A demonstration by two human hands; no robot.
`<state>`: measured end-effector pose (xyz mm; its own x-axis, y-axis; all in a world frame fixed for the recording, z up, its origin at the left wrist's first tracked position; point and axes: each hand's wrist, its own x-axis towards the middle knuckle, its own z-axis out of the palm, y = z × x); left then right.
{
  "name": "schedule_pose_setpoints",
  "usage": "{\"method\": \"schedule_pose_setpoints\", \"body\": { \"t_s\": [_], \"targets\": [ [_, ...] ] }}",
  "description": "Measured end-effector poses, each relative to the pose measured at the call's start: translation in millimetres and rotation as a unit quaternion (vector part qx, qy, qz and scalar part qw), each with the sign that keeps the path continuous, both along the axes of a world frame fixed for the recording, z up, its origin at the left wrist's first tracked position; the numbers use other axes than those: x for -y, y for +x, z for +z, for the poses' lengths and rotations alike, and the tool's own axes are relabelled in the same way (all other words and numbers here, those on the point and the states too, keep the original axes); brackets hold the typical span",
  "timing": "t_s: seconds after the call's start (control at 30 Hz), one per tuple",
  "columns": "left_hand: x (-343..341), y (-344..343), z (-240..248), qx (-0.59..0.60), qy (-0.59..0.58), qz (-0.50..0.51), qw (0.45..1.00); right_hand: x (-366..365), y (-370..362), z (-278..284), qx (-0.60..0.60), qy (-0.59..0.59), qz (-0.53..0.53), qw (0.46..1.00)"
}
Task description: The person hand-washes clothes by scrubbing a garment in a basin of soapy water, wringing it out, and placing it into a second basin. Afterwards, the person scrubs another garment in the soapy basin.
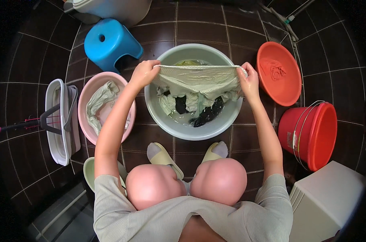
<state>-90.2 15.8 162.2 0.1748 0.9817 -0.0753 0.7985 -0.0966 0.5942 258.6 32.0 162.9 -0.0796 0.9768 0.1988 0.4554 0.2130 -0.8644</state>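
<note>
Both my hands stretch out pale, wet-looking pants (199, 78) by the waistband, one hand at each end. My left hand (146, 72) is closed on the left end, over the rim of a grey-green basin (151, 115). Closed on the other end is my right hand (248, 82), above the basin's right side. The lower part of the pants hangs down into the basin, where I cannot tell it apart from other cloth. Dark clothes (209, 113) and some pale cloth lie in the water below. Something yellow-green (191, 63) shows behind the waistband.
A pink basin (82, 108) holding pale cloth (100, 101) stands to the left. Around it are a blue stool (106, 46), a white-grey tub (51, 121) and a green bowl (89, 173). On the right are an orange basin (286, 90), a red bucket (304, 133) and a white box (324, 201).
</note>
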Motion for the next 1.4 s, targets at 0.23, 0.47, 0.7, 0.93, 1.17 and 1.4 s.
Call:
{"method": "schedule_pose_setpoints", "body": {
  "t_s": [0.23, 0.47, 0.7, 0.93, 1.17, 1.4],
  "targets": [
    [-31, -3, 105, 0.188, -0.031, -0.012, 0.982, -32, -1, 94, -0.17, -0.004, 0.049, 0.984],
    [-16, 1, 216, 0.222, -0.011, -0.065, 0.973, -33, -16, 199, -0.283, -0.073, 0.089, 0.952],
    [-17, 5, 287, 0.187, 0.106, -0.117, 0.97, -29, -26, 275, -0.28, -0.02, 0.126, 0.951],
    [-19, 14, 240, 0.187, 0.042, -0.13, 0.973, -27, -38, 230, -0.282, -0.109, 0.127, 0.945],
    [-22, 26, 33, 0.039, 0.019, -0.17, 0.985, -22, -36, 54, -0.105, -0.151, 0.136, 0.974],
    [5, 72, -117, -0.256, 0.01, -0.188, 0.948, -1, -45, -109, 0.289, -0.058, 0.193, 0.936]
  ]
}}
